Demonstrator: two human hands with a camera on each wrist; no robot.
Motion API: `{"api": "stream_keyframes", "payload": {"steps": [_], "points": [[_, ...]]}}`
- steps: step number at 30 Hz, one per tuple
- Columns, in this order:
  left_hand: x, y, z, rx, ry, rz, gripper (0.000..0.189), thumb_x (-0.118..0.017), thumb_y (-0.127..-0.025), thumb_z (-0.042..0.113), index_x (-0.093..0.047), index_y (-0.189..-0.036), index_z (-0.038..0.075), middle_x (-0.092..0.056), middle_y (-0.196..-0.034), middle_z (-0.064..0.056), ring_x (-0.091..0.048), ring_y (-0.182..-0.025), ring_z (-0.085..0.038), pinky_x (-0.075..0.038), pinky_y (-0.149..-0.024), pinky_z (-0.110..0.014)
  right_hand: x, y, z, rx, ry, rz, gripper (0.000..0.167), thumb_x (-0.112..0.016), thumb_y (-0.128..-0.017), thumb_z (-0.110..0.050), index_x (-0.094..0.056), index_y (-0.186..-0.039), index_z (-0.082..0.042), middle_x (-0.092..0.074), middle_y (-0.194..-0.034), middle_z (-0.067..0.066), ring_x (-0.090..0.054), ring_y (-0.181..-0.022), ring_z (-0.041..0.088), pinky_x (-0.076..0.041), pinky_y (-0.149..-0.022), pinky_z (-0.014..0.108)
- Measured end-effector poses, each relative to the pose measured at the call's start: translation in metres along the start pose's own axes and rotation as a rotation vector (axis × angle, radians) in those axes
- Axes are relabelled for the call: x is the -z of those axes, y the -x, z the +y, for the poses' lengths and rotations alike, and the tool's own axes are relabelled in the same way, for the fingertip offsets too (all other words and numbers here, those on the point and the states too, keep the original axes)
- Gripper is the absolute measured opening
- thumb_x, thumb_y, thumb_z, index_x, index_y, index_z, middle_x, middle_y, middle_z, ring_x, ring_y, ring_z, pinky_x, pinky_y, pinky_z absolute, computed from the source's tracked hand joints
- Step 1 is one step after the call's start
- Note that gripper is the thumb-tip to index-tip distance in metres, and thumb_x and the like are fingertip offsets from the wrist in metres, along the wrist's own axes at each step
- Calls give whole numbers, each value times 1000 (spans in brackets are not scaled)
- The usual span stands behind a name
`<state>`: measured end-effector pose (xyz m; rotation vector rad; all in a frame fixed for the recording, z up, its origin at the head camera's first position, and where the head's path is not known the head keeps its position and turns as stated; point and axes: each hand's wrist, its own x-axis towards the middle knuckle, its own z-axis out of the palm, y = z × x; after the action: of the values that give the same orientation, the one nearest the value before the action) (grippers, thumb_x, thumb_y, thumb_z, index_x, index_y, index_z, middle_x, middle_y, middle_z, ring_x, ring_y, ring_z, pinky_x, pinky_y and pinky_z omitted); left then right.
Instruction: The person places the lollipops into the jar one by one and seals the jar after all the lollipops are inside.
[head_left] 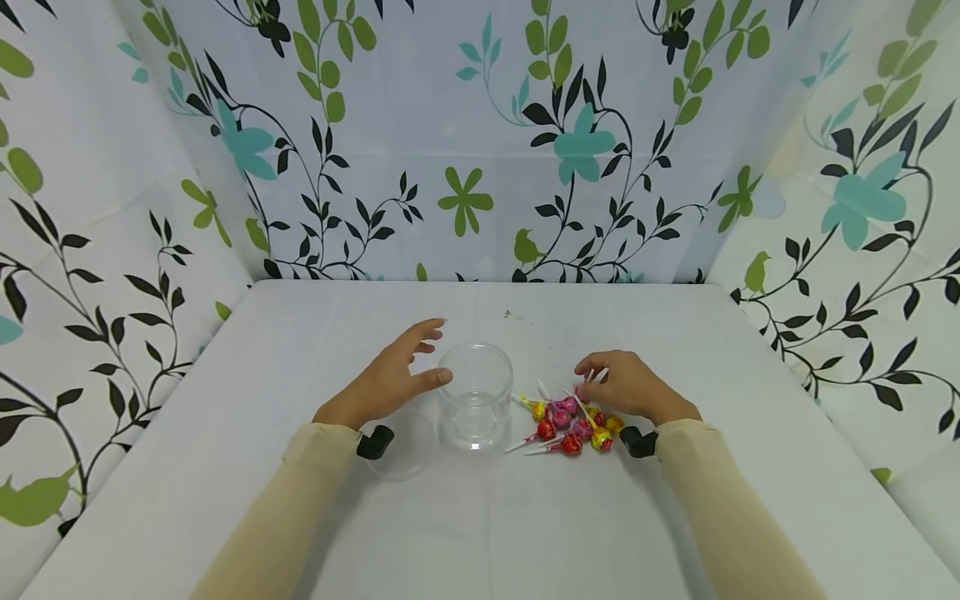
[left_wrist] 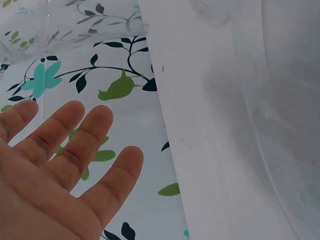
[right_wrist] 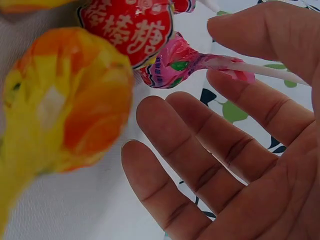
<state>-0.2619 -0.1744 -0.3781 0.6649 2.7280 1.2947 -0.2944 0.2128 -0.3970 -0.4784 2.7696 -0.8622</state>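
Observation:
A clear round jar (head_left: 476,404) stands upright on the white table, its mouth facing up. My left hand (head_left: 397,375) is just left of it, fingers spread, thumb near the rim; whether it touches I cannot tell. A clear round lid (head_left: 402,450) lies flat beside the jar, below that hand. Right of the jar is a pile of wrapped lollipops (head_left: 572,444). Over its far right side reaches my right hand (head_left: 630,385). In the right wrist view a pink lollipop's (right_wrist: 172,62) stick passes between thumb and forefinger, which stand apart without gripping it.
The white table (head_left: 487,533) has a patterned leaf-print cloth (head_left: 465,133) behind it and on both sides. Close to the right wrist camera are a yellow-orange lollipop (right_wrist: 70,100) and a red one (right_wrist: 130,30).

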Motion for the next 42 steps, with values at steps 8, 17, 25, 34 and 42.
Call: {"api": "stream_keyframes", "payload": {"steps": [8, 17, 25, 34, 42], "points": [[-9, -1, 20, 7, 41, -73, 98, -87, -84, 43, -30, -163, 28, -43, -161, -2, -43, -145, -30, -40, -114, -60, -1, -4, 0, -28, -4, -13, 20, -76, -93, -17, -76, -112, -11, -68, -106, 8, -63, -88, 23, -57, -70, 31], [-12, -9, 35, -7, -77, -118, 115, -94, -72, 51, -29, -163, 25, -43, -161, 1, -49, -141, -23, -48, -108, -55, 3, -10, -1, 16, 36, 6, 13, -77, -91, -12, -76, -105, -13, -68, -99, 5, -62, -84, 21, -56, -67, 31], [-10, -12, 40, 7, -87, -98, 114, -96, -71, 46, -32, -162, 23, -48, -156, -1, -52, -138, -27, -51, -104, -55, 4, -19, -2, 38, 72, 13, 10, -77, -90, -12, -75, -100, -14, -68, -96, 4, -60, -81, 21, -54, -67, 30], [-21, -8, 35, 36, -65, -105, 112, -97, -71, 44, -35, -161, 20, -51, -152, 0, -52, -138, -26, -52, -103, -53, -6, -13, 1, 30, 76, 38, 7, -78, -90, -16, -73, -94, -15, -67, -89, 2, -59, -79, 19, -54, -69, 31], [-29, -8, 31, 49, -29, -124, 110, -97, -71, 42, -36, -160, 20, -52, -152, -8, -52, -138, -28, -52, -102, -54, -6, -6, -1, 70, -11, 176, 9, -79, -91, -14, -76, -99, -13, -71, -91, 1, -64, -85, 20, -55, -75, 33]]}}
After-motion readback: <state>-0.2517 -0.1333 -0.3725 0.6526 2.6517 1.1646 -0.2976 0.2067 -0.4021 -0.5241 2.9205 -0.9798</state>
